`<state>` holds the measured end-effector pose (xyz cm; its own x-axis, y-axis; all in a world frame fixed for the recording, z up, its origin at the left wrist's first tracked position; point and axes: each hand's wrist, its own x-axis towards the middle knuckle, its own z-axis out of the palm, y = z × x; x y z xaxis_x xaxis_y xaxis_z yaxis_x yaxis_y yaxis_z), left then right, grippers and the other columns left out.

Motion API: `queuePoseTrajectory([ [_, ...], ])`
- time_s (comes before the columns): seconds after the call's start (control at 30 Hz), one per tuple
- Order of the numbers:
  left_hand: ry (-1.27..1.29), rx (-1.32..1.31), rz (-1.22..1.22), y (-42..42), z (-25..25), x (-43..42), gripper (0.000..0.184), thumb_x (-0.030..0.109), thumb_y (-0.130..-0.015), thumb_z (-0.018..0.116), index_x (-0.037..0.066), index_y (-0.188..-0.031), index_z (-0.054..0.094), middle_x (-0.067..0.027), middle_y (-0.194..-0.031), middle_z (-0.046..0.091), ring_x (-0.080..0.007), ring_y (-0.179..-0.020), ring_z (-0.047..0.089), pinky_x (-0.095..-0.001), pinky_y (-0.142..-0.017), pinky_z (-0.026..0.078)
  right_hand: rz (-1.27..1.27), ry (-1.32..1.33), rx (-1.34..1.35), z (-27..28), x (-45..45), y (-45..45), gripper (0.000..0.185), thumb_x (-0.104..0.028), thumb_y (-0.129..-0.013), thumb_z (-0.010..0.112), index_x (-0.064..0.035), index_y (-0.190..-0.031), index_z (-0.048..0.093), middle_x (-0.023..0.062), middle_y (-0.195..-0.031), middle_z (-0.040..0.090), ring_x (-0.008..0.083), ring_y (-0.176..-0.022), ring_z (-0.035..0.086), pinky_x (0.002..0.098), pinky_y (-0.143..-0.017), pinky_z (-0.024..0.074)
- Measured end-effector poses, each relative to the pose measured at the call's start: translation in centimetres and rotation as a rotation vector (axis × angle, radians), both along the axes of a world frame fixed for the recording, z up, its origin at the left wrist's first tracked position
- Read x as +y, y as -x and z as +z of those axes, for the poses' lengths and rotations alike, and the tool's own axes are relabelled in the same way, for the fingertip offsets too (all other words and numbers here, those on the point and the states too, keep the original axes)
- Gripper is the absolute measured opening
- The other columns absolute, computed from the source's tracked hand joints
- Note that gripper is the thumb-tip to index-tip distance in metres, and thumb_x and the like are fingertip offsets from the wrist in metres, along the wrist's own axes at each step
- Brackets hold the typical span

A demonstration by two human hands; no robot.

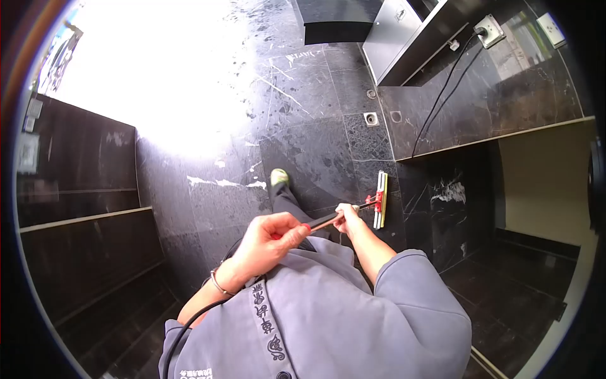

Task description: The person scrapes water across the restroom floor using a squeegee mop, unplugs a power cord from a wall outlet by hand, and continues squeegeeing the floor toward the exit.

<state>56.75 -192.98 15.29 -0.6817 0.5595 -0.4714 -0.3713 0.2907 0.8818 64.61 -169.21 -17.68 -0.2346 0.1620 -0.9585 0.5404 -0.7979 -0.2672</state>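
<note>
A mop crosses in front of my body, its dark pole running to the right. Around its upper end, where red parts show, my left hand is closed; a bracelet sits on that wrist. Farther along the pole, my right hand is wrapped round it, close to the head. The narrow mop head, white and yellow-green with a red joint, is at the dark floor near the wall on my right. Whether it presses on the floor I cannot tell.
Dark tiled floor stretches ahead, with bright glare at upper left. One shoe shows ahead of me. A drain lies near the right wall. A grey cabinet stands beyond, and a cable hangs from a socket.
</note>
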Motion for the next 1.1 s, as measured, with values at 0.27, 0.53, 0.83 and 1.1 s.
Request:
queuePoseTrajectory([
  [0.27,0.198,0.170,0.074,19.3,3.8,-10.4,0.014,0.010,-0.087,0.062,0.001,-0.076,0.063,0.0015,-0.061,0.059,-0.0005,-0.051,0.044,-0.0186,-0.046,0.032,-0.143,0.083,0.083,4.8,-15.4,20.5,0.016,-0.009,-0.067,0.057,-0.0130,-0.064,0.042,0.0016,-0.056,0.042,0.0140,-0.042,0.043,0.0269,-0.036,0.0363],
  [0.53,0.277,0.432,0.217,31.2,12.5,-16.4,0.017,0.012,-0.085,0.061,0.000,-0.074,0.058,-0.0030,-0.058,0.058,-0.0012,-0.044,0.041,-0.0167,-0.040,0.028,-0.071,0.365,0.126,7.1,-28.2,40.2,0.015,-0.009,-0.069,0.057,-0.0112,-0.069,0.042,0.0010,-0.054,0.042,0.0142,-0.040,0.042,0.0258,-0.034,0.0347],
  [0.83,-0.022,0.332,0.607,34.6,9.8,-25.0,0.011,0.002,-0.081,0.054,0.003,-0.072,0.049,-0.0089,-0.058,0.054,-0.0053,-0.044,0.039,-0.0186,-0.041,0.027,0.253,-0.060,0.280,9.0,-31.2,51.6,0.015,-0.010,-0.071,0.060,-0.0070,-0.067,0.045,0.0075,-0.056,0.047,0.0184,-0.032,0.040,0.0317,-0.028,0.0314],
  [1.1,-0.152,-0.126,0.619,45.0,-8.9,-23.6,0.016,0.016,-0.091,0.059,0.006,-0.080,0.053,-0.0023,-0.061,0.052,-0.0059,-0.043,0.038,-0.0211,-0.038,0.029,0.843,-0.876,-0.037,3.9,-26.4,60.4,0.045,-0.039,-0.083,0.055,-0.0006,-0.107,0.056,0.0158,-0.085,0.063,0.0316,-0.074,0.064,0.0437,-0.062,0.0526],
])
